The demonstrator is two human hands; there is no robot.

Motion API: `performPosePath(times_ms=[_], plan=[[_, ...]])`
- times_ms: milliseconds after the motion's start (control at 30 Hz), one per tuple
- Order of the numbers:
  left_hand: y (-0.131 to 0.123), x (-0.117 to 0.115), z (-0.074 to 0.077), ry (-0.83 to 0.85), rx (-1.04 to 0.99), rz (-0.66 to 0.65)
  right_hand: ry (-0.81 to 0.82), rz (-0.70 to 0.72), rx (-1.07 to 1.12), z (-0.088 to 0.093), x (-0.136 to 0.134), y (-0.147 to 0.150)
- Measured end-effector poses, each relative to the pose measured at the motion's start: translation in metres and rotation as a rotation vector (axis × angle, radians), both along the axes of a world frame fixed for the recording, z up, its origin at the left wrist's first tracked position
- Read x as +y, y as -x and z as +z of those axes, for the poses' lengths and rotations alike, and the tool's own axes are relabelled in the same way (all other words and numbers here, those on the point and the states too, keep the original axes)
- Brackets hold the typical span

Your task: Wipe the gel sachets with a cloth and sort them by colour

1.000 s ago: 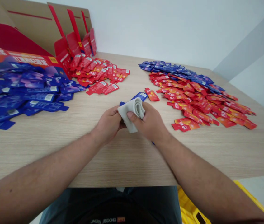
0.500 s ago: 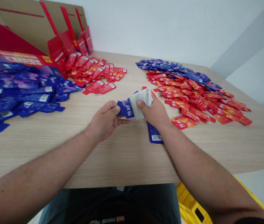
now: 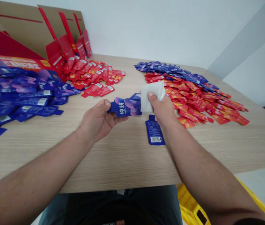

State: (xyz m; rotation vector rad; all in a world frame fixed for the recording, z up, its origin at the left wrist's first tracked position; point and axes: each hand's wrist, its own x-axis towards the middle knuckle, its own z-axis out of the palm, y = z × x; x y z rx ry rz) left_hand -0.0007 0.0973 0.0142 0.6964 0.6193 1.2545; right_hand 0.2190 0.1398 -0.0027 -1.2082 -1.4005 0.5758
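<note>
My left hand (image 3: 97, 120) pinches a blue sachet (image 3: 126, 107) by its narrow neck, thumb on top and fingers underneath. The sachet is held level above the table, its purple printed front facing up. My right hand (image 3: 165, 109) grips a folded white cloth (image 3: 150, 90), thumb pressed on its face. The cloth's left edge meets the right end of the sachet; whether they touch I cannot tell. Part of another blue sachet (image 3: 136, 95) shows just behind the held one. Below my right hand, one more blue sachet (image 3: 155, 132) lies barcode side up on the table.
Piles of blue sachets (image 3: 27, 93) and red sachets (image 3: 92, 72) lie at the left, before red cartons (image 3: 57, 56). Rows of red-orange sachets (image 3: 193, 97) and blue sachets (image 3: 167, 68) spread at the right. A yellow crate (image 3: 191, 203) stands below the table's front edge (image 3: 123, 187).
The cloth, wrapped round the blue sachet before, has moved right and off it, showing the sachet's printed front. My left hand has shifted slightly left with the sachet.
</note>
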Motion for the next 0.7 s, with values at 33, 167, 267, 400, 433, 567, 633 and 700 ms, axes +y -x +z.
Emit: performPosePath(times_ms=[33, 167, 267, 400, 433, 567, 633, 700], plan=[[0.0, 0.0, 0.002, 0.001, -0.009, -0.003, -0.028, 0.035, 0.078, 0.0, 0.0, -0.001], [0.0, -0.001, 0.004, 0.073, -0.018, -0.018, 0.018, 0.187, 0.053, -0.005, -0.004, 0.005], [0.0, 0.002, 0.003, 0.12, -0.024, 0.018, 0.088, 0.094, -0.031, -0.012, 0.001, 0.004], [-0.002, 0.004, 0.003, 0.129, -0.026, 0.071, -0.059, -0.028, 0.085, -0.004, 0.0, 0.001], [-0.002, 0.004, 0.004, 0.13, -0.026, 0.065, -0.079, 0.003, 0.073, 0.0, -0.003, 0.002], [-0.002, 0.004, 0.004, 0.161, -0.024, 0.043, 0.02, 0.119, -0.197, 0.005, -0.012, 0.006], [-0.001, 0.005, 0.004, 0.162, -0.021, 0.065, 0.052, 0.043, -0.242, 0.002, -0.009, 0.005], [-0.001, 0.005, 0.005, 0.138, -0.021, 0.085, 0.021, -0.044, -0.18, 0.0, -0.006, 0.002]])
